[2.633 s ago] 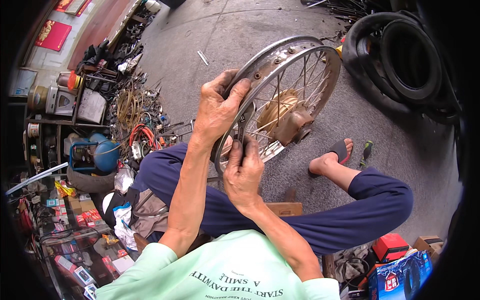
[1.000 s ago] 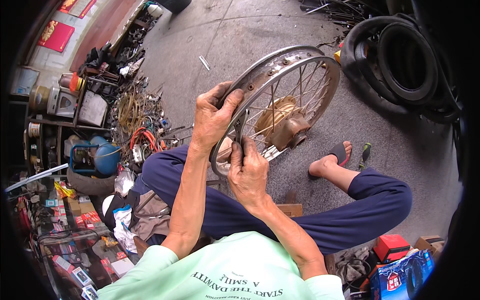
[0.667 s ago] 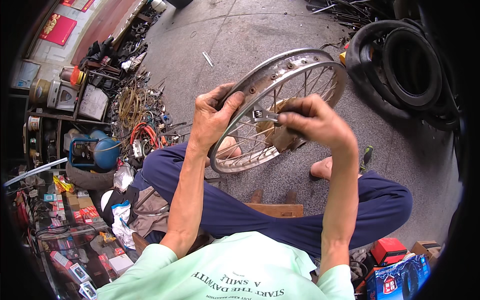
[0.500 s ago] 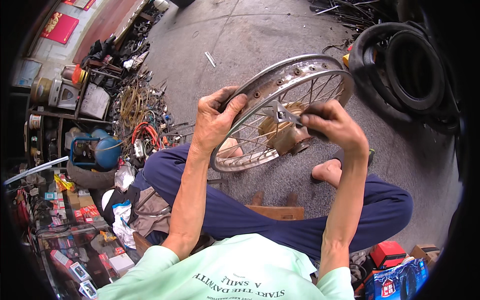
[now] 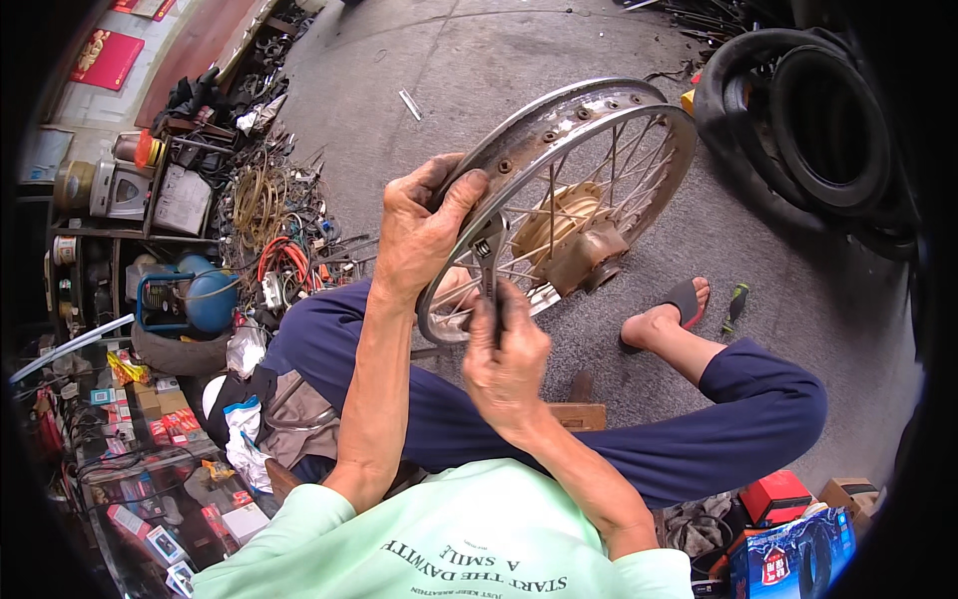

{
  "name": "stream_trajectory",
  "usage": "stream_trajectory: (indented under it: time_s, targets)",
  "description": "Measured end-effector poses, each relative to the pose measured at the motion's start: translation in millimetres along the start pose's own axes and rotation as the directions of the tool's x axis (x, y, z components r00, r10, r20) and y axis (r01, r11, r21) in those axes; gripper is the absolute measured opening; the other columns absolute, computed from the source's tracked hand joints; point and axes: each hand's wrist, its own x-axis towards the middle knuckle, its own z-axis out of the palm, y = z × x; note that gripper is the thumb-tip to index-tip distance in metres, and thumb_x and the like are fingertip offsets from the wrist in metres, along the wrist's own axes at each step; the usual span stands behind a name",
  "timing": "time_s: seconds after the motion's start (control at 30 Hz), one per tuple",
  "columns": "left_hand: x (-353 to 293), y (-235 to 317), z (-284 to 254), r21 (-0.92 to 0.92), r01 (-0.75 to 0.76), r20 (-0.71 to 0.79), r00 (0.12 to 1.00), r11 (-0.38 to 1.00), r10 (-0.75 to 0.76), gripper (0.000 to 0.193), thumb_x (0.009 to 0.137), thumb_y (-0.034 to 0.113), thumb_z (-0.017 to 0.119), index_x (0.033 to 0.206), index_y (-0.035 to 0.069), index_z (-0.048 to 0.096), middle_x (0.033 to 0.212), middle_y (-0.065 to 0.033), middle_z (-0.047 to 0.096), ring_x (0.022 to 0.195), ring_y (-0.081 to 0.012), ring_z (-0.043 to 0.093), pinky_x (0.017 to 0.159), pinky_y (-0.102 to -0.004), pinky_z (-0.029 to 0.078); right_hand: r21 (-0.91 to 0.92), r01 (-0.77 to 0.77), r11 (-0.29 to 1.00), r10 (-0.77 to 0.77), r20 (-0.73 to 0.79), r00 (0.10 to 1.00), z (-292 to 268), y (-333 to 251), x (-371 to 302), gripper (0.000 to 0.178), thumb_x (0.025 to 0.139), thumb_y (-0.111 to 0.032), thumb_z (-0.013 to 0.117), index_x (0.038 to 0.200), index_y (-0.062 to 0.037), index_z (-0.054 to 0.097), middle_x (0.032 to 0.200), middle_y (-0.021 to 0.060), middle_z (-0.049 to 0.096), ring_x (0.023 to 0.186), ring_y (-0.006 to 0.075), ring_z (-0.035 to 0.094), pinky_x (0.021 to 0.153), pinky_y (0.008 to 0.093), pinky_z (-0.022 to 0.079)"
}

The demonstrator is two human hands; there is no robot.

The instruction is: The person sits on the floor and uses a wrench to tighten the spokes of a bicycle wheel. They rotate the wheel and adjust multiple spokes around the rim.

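Observation:
A spoked wheel rim (image 5: 559,145) with no tyre stands tilted in front of me, its rusty hub (image 5: 589,255) in the middle. My left hand (image 5: 424,220) grips the rim's left edge, thumb on the inner band and fingers behind. In my right hand (image 5: 507,364) is an adjustable wrench (image 5: 491,250), its handle wrapped by my fingers. The wrench head lies at the lower left of the rim, close below my left thumb, beside the spokes. Whether its jaws grip a spoke nipple, I cannot tell.
Black tyres (image 5: 833,130) lie at the far right. A green-handled screwdriver (image 5: 736,304) is on the floor beside my sandalled foot (image 5: 684,304). Tangled cables (image 5: 264,200) and a blue compressor tank (image 5: 208,295) are at left, above a glass case (image 5: 140,479) of small packages. A red box (image 5: 775,497) sits lower right.
My right hand has moved left and down with the wrench, from over the hub to the rim's lower left. The wrench now points upward. The wheel has tilted slightly; my left hand keeps its hold.

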Motion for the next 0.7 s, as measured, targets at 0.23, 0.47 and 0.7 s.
stream_trajectory:
  time_s: [0.23, 0.47, 0.7]
  targets:
    - [-8, -4, -4, 0.034, -0.011, -0.032, 0.999, 0.999, 0.012, 0.023, 0.092, 0.014, 0.070, 0.106, -0.004, 0.067, 0.082, -0.0022, 0.068, 0.071, -0.0054, 0.059, 0.062, -0.0216, 0.049, 0.047, 0.042, 0.998, -0.046, 0.074, 0.996, 8, -1, 1, 0.035, 0.091, 0.001, 0.057, 0.125, 0.0061, 0.051, 0.080, 0.0210, 0.065, 0.064, 0.0371, 0.066, 0.055, 0.0417, 0.051]
    - [-11, -6, -13, 0.007, -0.001, -0.022, 1.000, 1.000, 0.001, 0.026, 0.092, 0.017, 0.070, 0.108, -0.004, 0.067, 0.084, -0.0034, 0.069, 0.074, -0.0067, 0.061, 0.065, -0.0228, 0.050, -0.005, -0.202, 0.979, 0.158, 0.644, 0.749, -87, -7, 99, 0.023, 0.093, -0.014, 0.065, 0.104, 0.0063, 0.065, 0.071, 0.0033, 0.065, 0.059, 0.0101, 0.058, 0.053, 0.0253, 0.047]
    - [-9, -4, -10, 0.067, 0.011, 0.008, 1.000, 0.998, -0.012, 0.026, 0.092, 0.018, 0.070, 0.107, -0.004, 0.067, 0.084, -0.0042, 0.069, 0.075, -0.0081, 0.061, 0.067, -0.0236, 0.050, -0.068, -0.375, 0.925, 0.289, 0.767, 0.573, -136, 22, 171, 0.024, 0.091, -0.018, 0.069, 0.102, 0.0031, 0.068, 0.071, -0.0014, 0.061, 0.057, 0.0048, 0.051, 0.050, 0.0220, 0.038]
